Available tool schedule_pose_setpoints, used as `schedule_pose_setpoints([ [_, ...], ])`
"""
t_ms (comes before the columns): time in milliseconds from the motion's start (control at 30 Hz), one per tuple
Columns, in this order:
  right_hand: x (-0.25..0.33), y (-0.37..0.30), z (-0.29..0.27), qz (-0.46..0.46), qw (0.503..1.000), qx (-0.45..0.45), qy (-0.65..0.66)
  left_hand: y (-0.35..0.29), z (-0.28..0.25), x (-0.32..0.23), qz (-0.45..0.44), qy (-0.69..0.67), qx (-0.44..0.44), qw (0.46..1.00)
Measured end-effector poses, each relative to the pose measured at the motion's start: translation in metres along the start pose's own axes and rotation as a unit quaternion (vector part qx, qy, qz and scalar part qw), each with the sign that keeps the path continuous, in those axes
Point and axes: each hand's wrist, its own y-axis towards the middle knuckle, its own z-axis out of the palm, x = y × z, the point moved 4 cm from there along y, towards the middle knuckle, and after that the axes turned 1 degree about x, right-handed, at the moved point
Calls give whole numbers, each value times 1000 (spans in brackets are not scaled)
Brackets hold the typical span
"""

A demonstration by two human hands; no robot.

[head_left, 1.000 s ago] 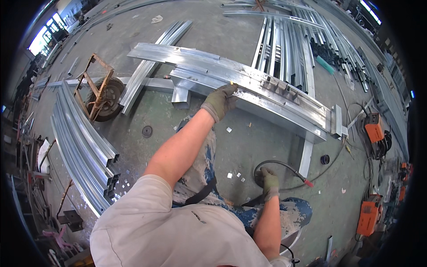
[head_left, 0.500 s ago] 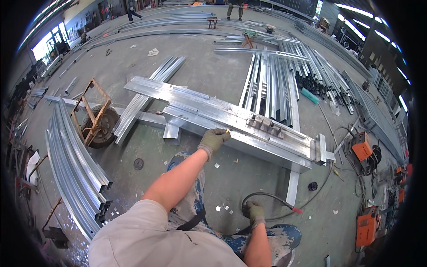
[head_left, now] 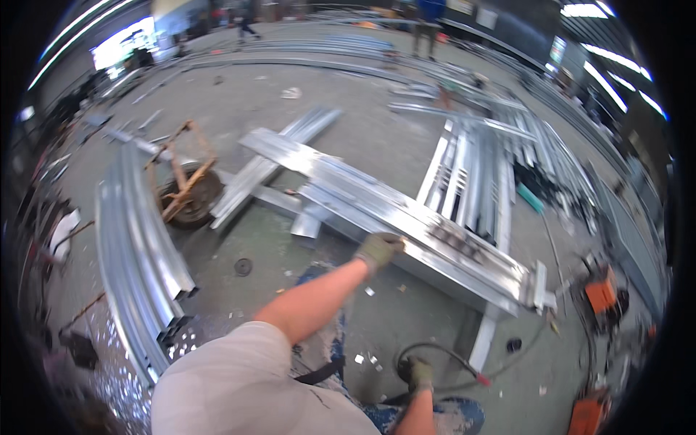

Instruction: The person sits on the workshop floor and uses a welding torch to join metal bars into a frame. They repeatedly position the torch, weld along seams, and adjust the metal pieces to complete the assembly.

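Observation:
My left hand, in a green work glove, reaches to the near edge of a long galvanised steel beam. Its fingers are pinched on a small yellow piece, blurred now and clearer in the earlier frame. Low in front of my knees, my right hand, also gloved, is closed round a thick black cable. That cable loops off to the right, toward a red fitting. What sits inside the right fist is hidden. Several short metal pieces stand on the beam's top.
Stacked steel channels lie at my left, beside a rusty wheeled cart. More profiles lie beyond the beam. Orange machines with trailing cables are on the right. A person stands at the back.
The whole view has shifted, so the scene sits farther right and lower. My left hand has slid rightward along the beam's near edge. My right hand keeps hold of the cable.

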Motion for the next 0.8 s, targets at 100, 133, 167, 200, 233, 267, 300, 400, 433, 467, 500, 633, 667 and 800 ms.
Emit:
schedule_pose_setpoints([
  [100,-13,9,5,5,1000,-2,0,-2,12,5,36,46,3,998],
  [133,-13,9,2,4,1000,-17,4,-2,18,4,15,38,11,999],
  [167,-11,8,2,4,1000,-8,-6,-5,22,3,-7,29,19,999],
  [200,-10,5,7,4,1000,3,-16,-5,23,9,0,25,3,1000],
  [233,-9,4,11,4,1000,14,-24,-3,21,15,0,18,-8,1000],
  [267,-9,4,12,-1,1000,12,-29,-2,23,16,3,11,-11,1000],
  [300,-10,4,13,-6,999,10,-33,-2,25,17,5,4,-14,1000],
  [400,-8,0,13,-16,999,3,-35,-3,27,19,19,2,-26,999],
  [433,-7,-2,12,-19,999,0,-34,-3,28,19,23,7,-32,999],
  [467,-6,-4,13,-20,999,8,-36,-4,29,20,17,-2,-26,1000],
  [500,-4,-6,13,-21,999,16,-37,-4,30,20,11,-10,-21,1000],
  [633,-11,-6,2,-6,999,19,-50,-8,36,8,-9,50,38,998],
  [667,-8,-7,6,-1,999,14,-52,-4,30,9,-1,50,35,998],
  [800,-16,-4,-3,28,999,-19,-36,2,26,16,-2,52,8,999],
])
